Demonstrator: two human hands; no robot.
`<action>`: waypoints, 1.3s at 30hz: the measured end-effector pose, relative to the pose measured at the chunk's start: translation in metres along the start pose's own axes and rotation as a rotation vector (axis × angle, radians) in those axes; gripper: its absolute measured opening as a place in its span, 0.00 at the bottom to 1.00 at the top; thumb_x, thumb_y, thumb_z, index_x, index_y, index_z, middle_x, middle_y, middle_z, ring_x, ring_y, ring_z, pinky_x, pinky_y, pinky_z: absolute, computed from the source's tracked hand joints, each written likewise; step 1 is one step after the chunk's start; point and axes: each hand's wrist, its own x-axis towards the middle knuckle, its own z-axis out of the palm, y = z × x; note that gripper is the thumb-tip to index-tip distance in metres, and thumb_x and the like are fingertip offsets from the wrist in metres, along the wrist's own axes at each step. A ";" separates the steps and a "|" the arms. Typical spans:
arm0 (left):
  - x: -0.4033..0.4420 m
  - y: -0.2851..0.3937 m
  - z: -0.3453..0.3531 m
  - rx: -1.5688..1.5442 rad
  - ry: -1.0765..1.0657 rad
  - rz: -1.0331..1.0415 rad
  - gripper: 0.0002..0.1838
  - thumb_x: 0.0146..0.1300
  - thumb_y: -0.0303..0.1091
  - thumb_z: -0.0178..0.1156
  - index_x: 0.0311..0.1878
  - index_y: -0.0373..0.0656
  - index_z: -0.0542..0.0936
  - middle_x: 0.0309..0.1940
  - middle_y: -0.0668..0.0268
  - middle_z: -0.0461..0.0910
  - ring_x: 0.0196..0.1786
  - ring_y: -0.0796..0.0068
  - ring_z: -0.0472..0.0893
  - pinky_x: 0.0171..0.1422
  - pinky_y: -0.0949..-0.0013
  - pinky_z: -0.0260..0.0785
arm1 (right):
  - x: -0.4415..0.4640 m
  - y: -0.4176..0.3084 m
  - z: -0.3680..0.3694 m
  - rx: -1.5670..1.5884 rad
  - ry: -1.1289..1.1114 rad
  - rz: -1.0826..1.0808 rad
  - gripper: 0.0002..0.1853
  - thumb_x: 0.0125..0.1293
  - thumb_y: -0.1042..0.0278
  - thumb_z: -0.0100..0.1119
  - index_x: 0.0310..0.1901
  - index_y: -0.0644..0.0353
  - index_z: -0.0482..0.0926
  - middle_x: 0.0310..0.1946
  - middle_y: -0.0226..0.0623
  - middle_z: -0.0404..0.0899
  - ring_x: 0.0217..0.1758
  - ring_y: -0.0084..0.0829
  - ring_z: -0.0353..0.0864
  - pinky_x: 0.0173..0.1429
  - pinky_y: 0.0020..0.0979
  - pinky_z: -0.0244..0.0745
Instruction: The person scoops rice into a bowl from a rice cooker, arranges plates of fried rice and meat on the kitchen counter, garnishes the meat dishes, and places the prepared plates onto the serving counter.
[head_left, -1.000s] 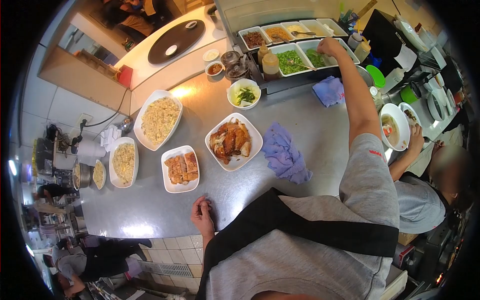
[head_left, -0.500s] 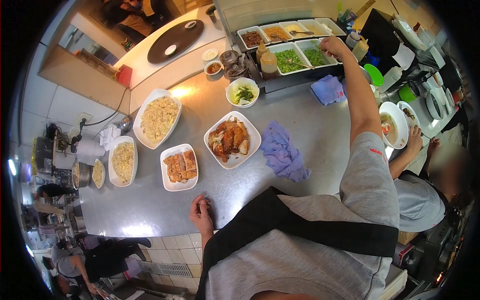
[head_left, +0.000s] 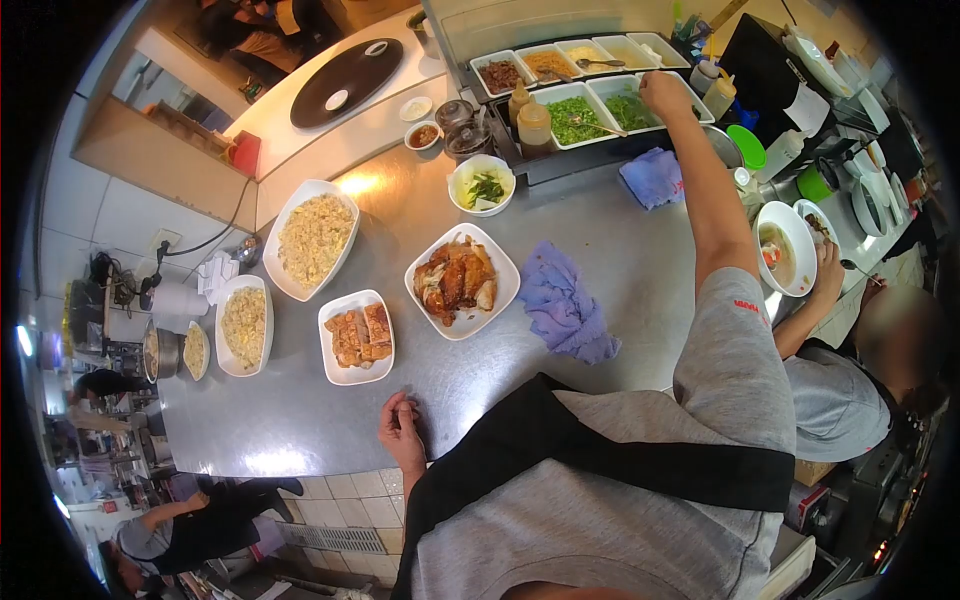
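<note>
My right hand point(head_left: 664, 95) reaches to the far side of the counter, over the right end of a white tub of leafy green herbs point(head_left: 624, 101). Its fingers are closed and point down; whatever they pinch is hidden. Beside that tub is another of chopped green onion point(head_left: 571, 119) with a spoon in it. My left hand point(head_left: 400, 424) rests at the counter's near edge, fingers curled, with nothing visible in it. Nearest to it is a square white dish of sliced fried meat point(head_left: 358, 338). A larger dish of chopped roast chicken point(head_left: 462, 281) lies just beyond.
Plates of fried rice point(head_left: 315, 243) stand on the left. A bowl of greens point(head_left: 485, 187), sauce bottles point(head_left: 534, 124) and crumpled purple cloths point(head_left: 562, 305) are around the middle. At right, a co-worker's hand point(head_left: 828, 268) is by a soup bowl point(head_left: 785, 250).
My right hand has shifted slightly, its fingers now lower at the herb tub. My left hand stays put. The co-worker's hand has moved up over the plate behind the soup bowl.
</note>
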 end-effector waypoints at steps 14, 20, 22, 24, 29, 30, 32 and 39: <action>0.000 -0.001 0.000 -0.020 0.006 -0.007 0.10 0.65 0.31 0.57 0.46 0.36 0.78 0.31 0.67 0.79 0.31 0.85 0.72 0.36 0.81 0.64 | -0.025 -0.030 0.018 -0.015 -0.089 -0.016 0.12 0.53 0.61 0.58 0.37 0.55 0.84 0.39 0.47 0.82 0.45 0.43 0.82 0.49 0.40 0.76; 0.000 -0.001 0.000 -0.010 0.007 0.004 0.11 0.65 0.32 0.57 0.47 0.36 0.78 0.30 0.67 0.79 0.30 0.84 0.72 0.36 0.80 0.65 | -0.012 -0.017 0.038 0.092 -0.066 0.034 0.15 0.52 0.58 0.61 0.40 0.56 0.83 0.43 0.47 0.81 0.48 0.43 0.81 0.52 0.43 0.75; 0.000 0.000 0.000 -0.001 -0.007 0.019 0.11 0.65 0.32 0.56 0.47 0.36 0.78 0.30 0.67 0.79 0.30 0.84 0.72 0.36 0.80 0.65 | -0.007 -0.013 0.021 0.155 -0.072 -0.013 0.15 0.51 0.56 0.62 0.39 0.55 0.84 0.40 0.47 0.82 0.46 0.44 0.81 0.51 0.42 0.75; -0.001 0.003 0.000 0.005 -0.003 0.006 0.11 0.65 0.32 0.56 0.47 0.36 0.78 0.30 0.68 0.78 0.30 0.84 0.72 0.36 0.80 0.65 | -0.005 -0.011 0.001 0.195 -0.042 -0.046 0.16 0.51 0.55 0.63 0.38 0.55 0.85 0.36 0.46 0.83 0.43 0.43 0.82 0.50 0.39 0.75; 0.000 -0.003 -0.001 -0.020 -0.002 0.001 0.11 0.65 0.32 0.56 0.47 0.36 0.78 0.30 0.68 0.78 0.30 0.84 0.72 0.36 0.80 0.65 | 0.006 0.004 -0.022 0.335 0.065 -0.137 0.15 0.53 0.55 0.62 0.36 0.56 0.85 0.32 0.44 0.83 0.39 0.39 0.83 0.47 0.36 0.74; 0.000 -0.003 -0.001 -0.016 -0.007 0.012 0.11 0.65 0.31 0.56 0.47 0.36 0.78 0.30 0.68 0.78 0.30 0.84 0.72 0.36 0.80 0.65 | 0.006 0.004 -0.025 0.388 0.079 -0.159 0.15 0.53 0.55 0.62 0.36 0.56 0.85 0.32 0.44 0.83 0.38 0.39 0.83 0.47 0.36 0.74; 0.001 -0.003 -0.002 -0.012 -0.012 0.022 0.11 0.65 0.31 0.56 0.47 0.36 0.78 0.30 0.69 0.78 0.30 0.84 0.72 0.36 0.80 0.65 | -0.002 0.002 -0.024 0.537 0.039 -0.021 0.15 0.53 0.55 0.62 0.35 0.57 0.85 0.31 0.44 0.83 0.38 0.39 0.83 0.45 0.37 0.74; -0.001 0.001 0.001 -0.008 -0.010 0.045 0.10 0.65 0.29 0.55 0.47 0.36 0.78 0.29 0.70 0.77 0.30 0.85 0.72 0.37 0.80 0.65 | -0.019 0.002 -0.028 0.223 0.077 -0.161 0.14 0.57 0.57 0.56 0.38 0.57 0.83 0.36 0.46 0.82 0.41 0.45 0.82 0.48 0.40 0.74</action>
